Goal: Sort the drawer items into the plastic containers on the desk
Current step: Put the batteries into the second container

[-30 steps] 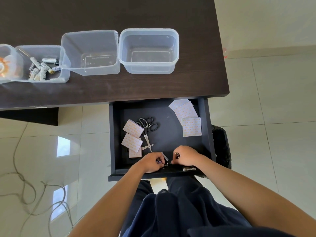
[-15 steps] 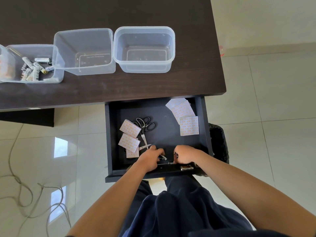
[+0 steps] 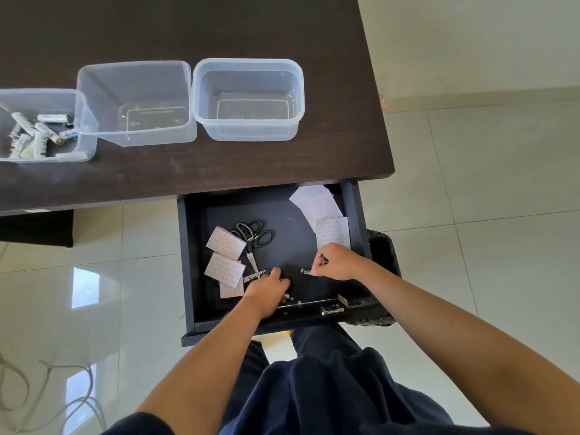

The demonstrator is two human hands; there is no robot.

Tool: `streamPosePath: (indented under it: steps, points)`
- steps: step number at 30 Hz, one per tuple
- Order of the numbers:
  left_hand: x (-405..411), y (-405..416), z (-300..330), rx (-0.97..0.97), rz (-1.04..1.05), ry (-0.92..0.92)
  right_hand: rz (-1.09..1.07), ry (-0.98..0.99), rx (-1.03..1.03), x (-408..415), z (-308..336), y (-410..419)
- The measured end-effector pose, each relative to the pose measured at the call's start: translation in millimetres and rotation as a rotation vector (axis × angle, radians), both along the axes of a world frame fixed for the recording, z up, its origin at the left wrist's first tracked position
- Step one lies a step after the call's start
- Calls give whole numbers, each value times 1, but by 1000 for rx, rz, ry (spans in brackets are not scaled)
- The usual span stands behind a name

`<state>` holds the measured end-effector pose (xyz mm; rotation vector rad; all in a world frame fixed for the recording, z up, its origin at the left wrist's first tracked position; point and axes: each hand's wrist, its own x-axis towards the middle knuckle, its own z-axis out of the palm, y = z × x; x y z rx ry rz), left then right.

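The dark drawer [image 3: 188, 262] is pulled out under the desk. My right hand [image 3: 340, 262] is closed around dark batteries [image 3: 307, 271] whose ends stick out of the fist. My left hand [image 3: 266, 288] rests closed on the drawer floor near its front; a small metal tip [image 3: 287, 297] shows at its fingers, and I cannot tell what it grips. Black-handled scissors [image 3: 252, 235] lie between stacks of patterned note pads [image 3: 225, 242] on the left. More pads [image 3: 332, 232] lie at the right. On the desk stand two empty clear containers [image 3: 248, 98], [image 3: 135, 103] and one holding batteries [image 3: 40, 127].
The dark desk top [image 3: 219, 171] ends just above the drawer. A black woven bin [image 3: 381, 249] stands on the tiled floor right of the drawer. Loose cable [image 3: 47, 390] lies on the floor at the lower left. My dark-clothed legs fill the bottom.
My right hand has risen from the drawer's front edge toward the right pads with batteries in it. My left hand has shifted slightly forward, close to the scissor blades.
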<state>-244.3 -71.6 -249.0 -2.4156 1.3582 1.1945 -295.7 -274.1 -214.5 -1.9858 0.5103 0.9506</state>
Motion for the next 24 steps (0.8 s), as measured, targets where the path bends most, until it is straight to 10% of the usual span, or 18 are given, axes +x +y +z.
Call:
streamPosePath:
  steps: [7, 24]
  points:
    - [3, 2, 6, -16, -12, -13, -12, 45, -19, -7, 0, -1]
    - [69, 74, 83, -356, 689, -39, -22, -178, -99, 50, 56, 50]
